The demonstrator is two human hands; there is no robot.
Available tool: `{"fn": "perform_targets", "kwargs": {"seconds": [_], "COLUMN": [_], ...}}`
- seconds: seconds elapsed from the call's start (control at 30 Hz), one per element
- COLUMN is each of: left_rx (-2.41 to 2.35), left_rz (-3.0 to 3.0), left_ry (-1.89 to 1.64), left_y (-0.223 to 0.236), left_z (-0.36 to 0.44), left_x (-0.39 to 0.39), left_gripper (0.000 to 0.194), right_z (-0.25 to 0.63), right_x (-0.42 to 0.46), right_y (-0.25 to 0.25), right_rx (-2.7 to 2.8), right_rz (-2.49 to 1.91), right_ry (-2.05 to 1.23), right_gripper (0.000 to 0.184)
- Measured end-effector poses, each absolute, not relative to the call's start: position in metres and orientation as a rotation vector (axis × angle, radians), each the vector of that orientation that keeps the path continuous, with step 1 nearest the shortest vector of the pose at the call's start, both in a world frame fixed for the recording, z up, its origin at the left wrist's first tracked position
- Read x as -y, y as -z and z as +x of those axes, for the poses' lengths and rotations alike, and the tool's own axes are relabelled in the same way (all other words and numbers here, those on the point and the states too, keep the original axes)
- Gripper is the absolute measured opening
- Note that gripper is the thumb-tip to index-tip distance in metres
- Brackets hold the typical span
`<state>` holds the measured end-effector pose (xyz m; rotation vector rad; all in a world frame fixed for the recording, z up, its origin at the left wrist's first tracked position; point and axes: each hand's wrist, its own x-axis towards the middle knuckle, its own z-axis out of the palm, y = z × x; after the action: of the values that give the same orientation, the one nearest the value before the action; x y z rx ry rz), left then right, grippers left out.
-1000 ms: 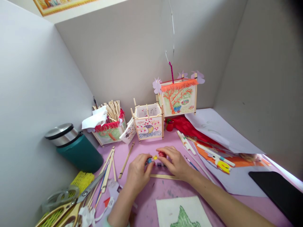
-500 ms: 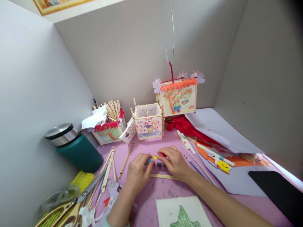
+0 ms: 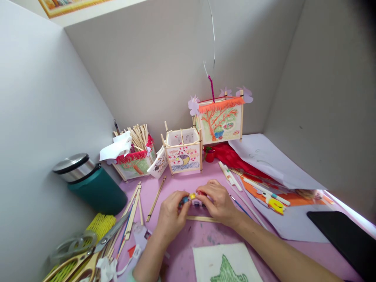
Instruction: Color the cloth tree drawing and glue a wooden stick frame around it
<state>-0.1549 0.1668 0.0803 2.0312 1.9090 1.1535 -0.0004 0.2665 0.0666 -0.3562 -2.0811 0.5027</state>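
Above the purple tabletop, a strip of small paint pots [image 3: 192,196] spans the space between my hands, with blue, yellow and red showing. Its blue end is pinched by the closed fingers of my left hand [image 3: 172,211]. My right hand [image 3: 219,201] grips the red end, thumb and fingers pressed together. Dark little pots [image 3: 197,204] show just below the yellow one; whether they belong to the same strip I cannot tell. Beneath my hands lies a pale wooden stick [image 3: 202,219]. Closer to me is a white sheet with a green drawing [image 3: 225,262].
Behind my hands stand a stick-framed paper lantern [image 3: 184,159] and a larger lantern [image 3: 221,123] hung on wire. Scissors [image 3: 101,246], loose sticks [image 3: 133,211] and a teal bottle [image 3: 96,190] are at left. Markers [image 3: 230,176], a paintbrush [image 3: 239,204] and a black phone-like slab [image 3: 337,239] lie at right.
The yellow pot shows more fully between my hands, its top tipped more into view. Both hands keep nearly the same place and hold; the camera view has shifted slightly.
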Motion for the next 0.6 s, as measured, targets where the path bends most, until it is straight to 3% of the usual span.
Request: {"fn": "perform_targets", "kwargs": {"seconds": [0.23, 0.37, 0.6], "left_rx": [-1.920, -1.921, -1.933], "left_rz": [2.097, 2.047, 2.158], "left_ry": [-1.155, -1.200, -1.152], "left_y": [-0.0790, -0.0811, -0.0799], "left_z": [-0.1555, -0.1552, -0.1552], "left_x": [-0.1700, -0.1688, -0.1686], "left_gripper": [0.015, 0.024, 0.020], "right_z": [-0.0007, -0.0020, -0.0030], "right_x": [-0.2657, -0.2672, -0.2672], "right_y": [-0.0664, -0.0666, -0.0637], "right_rx": [2.058, 2.061, 2.085], "right_rz": [-0.396, -0.338, -0.251], "right_ry": [-0.503, -0.551, -0.612], "right_gripper": [0.012, 0.012, 0.032]}}
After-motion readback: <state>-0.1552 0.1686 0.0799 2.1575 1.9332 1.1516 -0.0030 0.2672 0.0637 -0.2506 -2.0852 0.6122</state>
